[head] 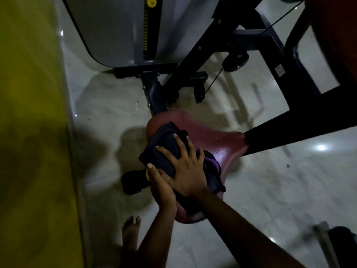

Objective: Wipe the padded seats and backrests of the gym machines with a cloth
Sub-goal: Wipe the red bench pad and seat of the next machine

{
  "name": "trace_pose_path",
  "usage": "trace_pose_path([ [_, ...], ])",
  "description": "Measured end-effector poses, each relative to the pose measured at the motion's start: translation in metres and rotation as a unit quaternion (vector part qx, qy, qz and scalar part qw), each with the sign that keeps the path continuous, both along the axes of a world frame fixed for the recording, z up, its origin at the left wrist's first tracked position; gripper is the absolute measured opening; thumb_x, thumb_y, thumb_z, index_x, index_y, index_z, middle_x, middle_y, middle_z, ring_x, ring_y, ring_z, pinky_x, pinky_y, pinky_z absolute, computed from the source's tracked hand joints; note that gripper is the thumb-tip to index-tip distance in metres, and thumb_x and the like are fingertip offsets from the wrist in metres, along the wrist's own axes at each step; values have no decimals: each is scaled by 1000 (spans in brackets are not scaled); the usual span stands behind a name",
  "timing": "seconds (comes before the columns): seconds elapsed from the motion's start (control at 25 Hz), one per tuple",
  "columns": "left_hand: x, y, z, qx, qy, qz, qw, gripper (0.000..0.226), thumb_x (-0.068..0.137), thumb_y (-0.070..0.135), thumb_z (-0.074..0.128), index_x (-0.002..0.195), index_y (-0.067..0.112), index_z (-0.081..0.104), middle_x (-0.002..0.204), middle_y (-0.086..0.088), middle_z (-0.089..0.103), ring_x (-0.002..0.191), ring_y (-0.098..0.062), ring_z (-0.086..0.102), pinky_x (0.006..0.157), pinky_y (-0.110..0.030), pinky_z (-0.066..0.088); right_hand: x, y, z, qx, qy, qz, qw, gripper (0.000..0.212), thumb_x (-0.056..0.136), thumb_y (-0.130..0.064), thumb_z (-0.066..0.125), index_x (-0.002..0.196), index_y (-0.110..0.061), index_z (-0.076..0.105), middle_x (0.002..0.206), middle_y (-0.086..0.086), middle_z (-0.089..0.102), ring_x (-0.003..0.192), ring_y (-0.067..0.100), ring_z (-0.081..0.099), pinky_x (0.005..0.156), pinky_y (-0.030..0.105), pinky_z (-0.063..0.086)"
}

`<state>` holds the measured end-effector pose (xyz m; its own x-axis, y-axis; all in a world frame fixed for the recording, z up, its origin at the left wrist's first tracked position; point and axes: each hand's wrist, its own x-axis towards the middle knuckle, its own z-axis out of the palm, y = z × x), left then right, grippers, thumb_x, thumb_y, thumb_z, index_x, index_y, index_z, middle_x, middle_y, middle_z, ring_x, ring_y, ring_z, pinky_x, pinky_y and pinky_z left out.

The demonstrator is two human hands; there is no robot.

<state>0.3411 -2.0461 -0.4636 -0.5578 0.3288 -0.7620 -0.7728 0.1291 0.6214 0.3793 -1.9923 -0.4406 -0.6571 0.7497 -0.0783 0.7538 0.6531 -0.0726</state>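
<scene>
A dark cloth (pixel 166 146), bunched and showing a purple edge, is pressed onto the maroon padded seat (pixel 218 140) of a gym machine. The right hand (pixel 185 167) is laid flat on the cloth with fingers spread wide. The left hand (pixel 161 187) is placed at the seat's near-left edge, its thumb against the cloth; its grip cannot be told. The seat is carried by a black frame (pixel 289 120) above a glossy pale floor (pixel 270 180). A bare foot (pixel 131 233) is seen below.
</scene>
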Motion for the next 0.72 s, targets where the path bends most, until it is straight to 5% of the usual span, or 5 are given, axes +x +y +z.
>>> trace_pose_path([
  [0.12, 4, 1, -4, -108, 114, -76, 985, 82, 75, 85, 19, 129, 33, 51, 129, -1, 58, 116, -28, 56, 98, -46, 44, -21, 33, 1, -32, 5, 13, 999, 58, 82, -66, 36, 136, -49, 28, 156, -1, 15, 139, 35, 17, 104, 59, 19],
  [0.48, 0, 9, -6, -181, 221, -142, 948, 63, 92, 62, 27, 138, 21, 41, 130, -15, 57, 113, -38, 55, 94, -47, 46, 24, 101, 1, 20, -7, -28, 999, 64, 81, -58, 15, 140, -41, 31, 151, 2, 31, 130, 29, 38, 100, 46, 30],
  [0.6, 0, 10, 0, -188, 223, -130, 947, 60, 94, 56, 34, 138, 17, 43, 126, -18, 59, 112, -39, 56, 92, -43, 45, 55, 94, 0, 33, 17, -136, 990, 67, 79, -57, 15, 139, -38, 37, 149, 3, 36, 135, 28, 32, 105, 47, 24],
  [0.72, 0, 10, 0, -187, 215, -130, 950, 62, 91, 60, 36, 137, 18, 42, 125, -17, 60, 110, -39, 58, 93, -43, 46, 50, 52, -8, 39, 105, -321, 940, 64, 80, -56, 22, 137, -35, 41, 150, 5, 33, 138, 31, 26, 107, 52, 21],
])
